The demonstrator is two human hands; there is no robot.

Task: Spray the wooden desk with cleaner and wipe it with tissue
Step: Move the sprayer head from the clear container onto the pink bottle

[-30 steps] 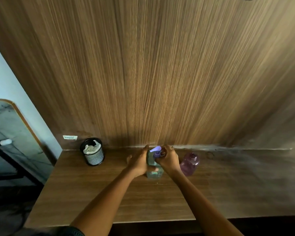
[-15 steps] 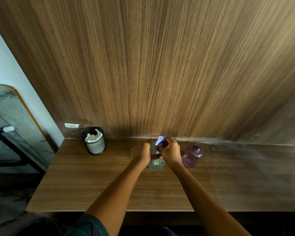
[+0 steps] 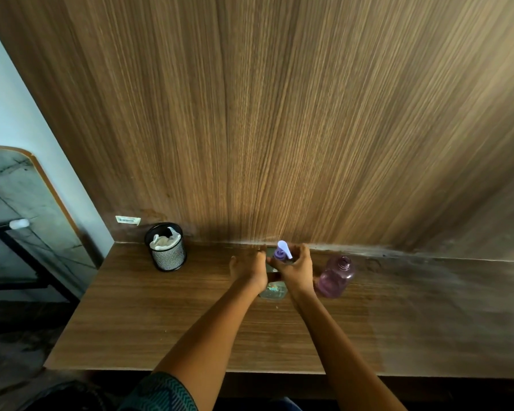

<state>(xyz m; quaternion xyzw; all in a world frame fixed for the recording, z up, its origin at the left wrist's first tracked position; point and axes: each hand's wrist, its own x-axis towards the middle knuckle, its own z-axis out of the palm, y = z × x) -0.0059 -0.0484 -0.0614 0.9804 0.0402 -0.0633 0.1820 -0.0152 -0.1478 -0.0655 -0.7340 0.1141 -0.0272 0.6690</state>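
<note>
A clear cleaner bottle (image 3: 273,291) with a pale purple pump head (image 3: 283,250) stands near the back of the wooden desk (image 3: 149,315). My left hand (image 3: 247,269) wraps the bottle's left side. My right hand (image 3: 296,269) grips its neck just under the pump head. The bottle's middle is hidden behind both hands. White tissue (image 3: 163,241) sits crumpled inside a black mesh cup (image 3: 168,257) at the desk's back left.
An uncapped purple plastic bottle (image 3: 336,277) stands just right of my right hand. A tall wood-grain panel (image 3: 279,114) rises behind the desk. To the left are a white wall and a dark metal frame (image 3: 12,262) below desk height.
Both hands stay on the cleaner bottle. The pump head has turned a little under my right hand. The camera view has shifted slightly.
</note>
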